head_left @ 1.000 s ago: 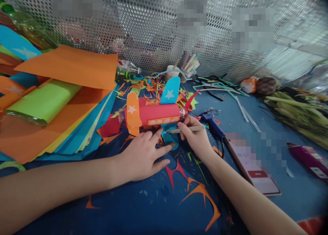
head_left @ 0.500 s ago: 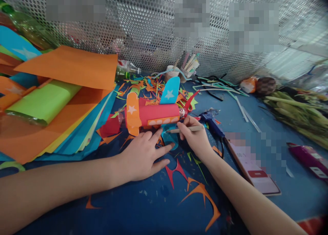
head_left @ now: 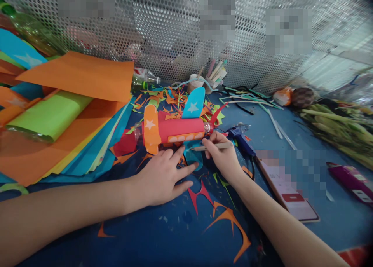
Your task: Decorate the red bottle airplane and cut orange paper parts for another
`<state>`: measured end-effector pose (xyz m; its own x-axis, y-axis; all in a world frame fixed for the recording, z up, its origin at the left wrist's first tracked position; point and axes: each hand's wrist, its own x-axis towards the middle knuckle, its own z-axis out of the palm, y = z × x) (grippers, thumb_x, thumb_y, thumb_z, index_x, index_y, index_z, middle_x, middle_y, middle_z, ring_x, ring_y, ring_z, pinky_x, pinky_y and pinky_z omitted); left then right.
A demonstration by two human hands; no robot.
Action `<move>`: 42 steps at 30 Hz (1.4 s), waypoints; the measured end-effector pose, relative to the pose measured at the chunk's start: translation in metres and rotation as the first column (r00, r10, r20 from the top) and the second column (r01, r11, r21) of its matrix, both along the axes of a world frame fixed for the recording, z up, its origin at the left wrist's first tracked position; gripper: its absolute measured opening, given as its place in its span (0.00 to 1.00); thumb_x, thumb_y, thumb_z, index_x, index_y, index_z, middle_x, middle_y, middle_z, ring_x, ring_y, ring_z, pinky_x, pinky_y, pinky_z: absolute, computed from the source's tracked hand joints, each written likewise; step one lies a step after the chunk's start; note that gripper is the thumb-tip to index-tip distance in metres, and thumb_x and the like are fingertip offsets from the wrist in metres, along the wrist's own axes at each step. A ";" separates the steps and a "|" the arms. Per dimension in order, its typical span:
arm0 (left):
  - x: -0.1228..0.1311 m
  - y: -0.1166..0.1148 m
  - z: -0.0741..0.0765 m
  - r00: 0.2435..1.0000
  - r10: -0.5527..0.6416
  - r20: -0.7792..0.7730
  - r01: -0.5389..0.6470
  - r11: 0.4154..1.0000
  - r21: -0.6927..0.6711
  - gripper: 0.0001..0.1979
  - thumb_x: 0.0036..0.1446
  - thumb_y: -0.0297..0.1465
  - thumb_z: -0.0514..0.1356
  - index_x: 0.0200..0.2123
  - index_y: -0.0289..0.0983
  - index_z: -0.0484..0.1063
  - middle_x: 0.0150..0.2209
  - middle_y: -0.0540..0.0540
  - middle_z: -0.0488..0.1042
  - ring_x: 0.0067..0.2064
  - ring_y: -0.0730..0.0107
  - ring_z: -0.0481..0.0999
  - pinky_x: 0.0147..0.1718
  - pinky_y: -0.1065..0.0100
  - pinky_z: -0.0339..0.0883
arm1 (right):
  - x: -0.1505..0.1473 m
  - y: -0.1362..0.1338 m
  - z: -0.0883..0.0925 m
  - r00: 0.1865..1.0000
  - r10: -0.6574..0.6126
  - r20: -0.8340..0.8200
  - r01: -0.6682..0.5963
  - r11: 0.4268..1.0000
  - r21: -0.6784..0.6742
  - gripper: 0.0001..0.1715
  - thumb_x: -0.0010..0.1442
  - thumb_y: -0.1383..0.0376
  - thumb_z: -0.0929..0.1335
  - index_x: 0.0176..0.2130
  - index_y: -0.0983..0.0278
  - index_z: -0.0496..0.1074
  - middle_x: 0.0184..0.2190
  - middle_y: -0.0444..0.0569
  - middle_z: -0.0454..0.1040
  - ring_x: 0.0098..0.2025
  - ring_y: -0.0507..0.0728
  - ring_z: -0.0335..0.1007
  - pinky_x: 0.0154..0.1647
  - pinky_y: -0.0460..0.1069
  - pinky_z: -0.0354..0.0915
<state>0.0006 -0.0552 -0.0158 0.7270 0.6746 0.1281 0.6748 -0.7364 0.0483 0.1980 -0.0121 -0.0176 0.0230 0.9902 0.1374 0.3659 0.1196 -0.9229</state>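
On the blue table lies a toy plane (head_left: 182, 129) made from a plastic bottle wrapped in red paper. An orange tail piece (head_left: 150, 130) with a white star is at its left end, and a blue wing (head_left: 194, 103) with a star stands out on the far side. My left hand (head_left: 163, 175) lies with fingers spread, its fingertips on the near blue wing (head_left: 192, 155). My right hand (head_left: 220, 154) pinches a slim grey pen-like stick (head_left: 223, 145), its tip at the near wing. Whether it leaves a mark there I cannot tell.
Stacked coloured paper (head_left: 72, 138) and a green-wrapped bottle (head_left: 52, 115) are at left. Paper scraps (head_left: 230, 220) lie in front and behind. On the right are a blue glue gun (head_left: 241, 140), a phone (head_left: 287, 189) and a purple packet (head_left: 351, 181). A perforated metal screen (head_left: 163, 30) stands behind.
My right hand and the stick have shifted very slightly to the right. My left hand and the plane stay in place.
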 end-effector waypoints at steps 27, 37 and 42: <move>0.000 0.000 -0.001 1.000 0.003 0.004 -0.003 1.000 0.011 0.24 0.64 0.46 0.41 0.60 0.52 0.60 0.60 0.34 0.60 0.43 0.54 0.68 0.39 0.54 0.65 | 0.001 -0.002 0.000 1.000 0.022 0.010 -0.022 1.000 -0.010 0.16 0.56 0.65 0.66 0.21 0.60 0.56 0.10 0.35 0.61 0.14 0.48 0.54 0.19 0.44 0.53; 0.000 0.000 0.001 1.000 0.004 0.002 -0.004 1.000 0.007 0.24 0.64 0.46 0.41 0.60 0.51 0.61 0.60 0.34 0.60 0.42 0.54 0.69 0.38 0.54 0.65 | 0.001 -0.001 0.000 1.000 0.016 0.002 -0.016 1.000 -0.013 0.16 0.56 0.64 0.66 0.21 0.60 0.55 0.09 0.35 0.61 0.13 0.48 0.54 0.18 0.45 0.52; 0.000 0.000 0.001 1.000 0.003 0.005 -0.004 1.000 0.006 0.24 0.64 0.46 0.41 0.60 0.51 0.61 0.60 0.34 0.60 0.43 0.54 0.69 0.38 0.54 0.65 | 0.001 -0.001 0.000 1.000 0.018 0.008 -0.017 1.000 -0.011 0.17 0.56 0.64 0.66 0.21 0.60 0.55 0.09 0.35 0.61 0.14 0.48 0.54 0.19 0.45 0.53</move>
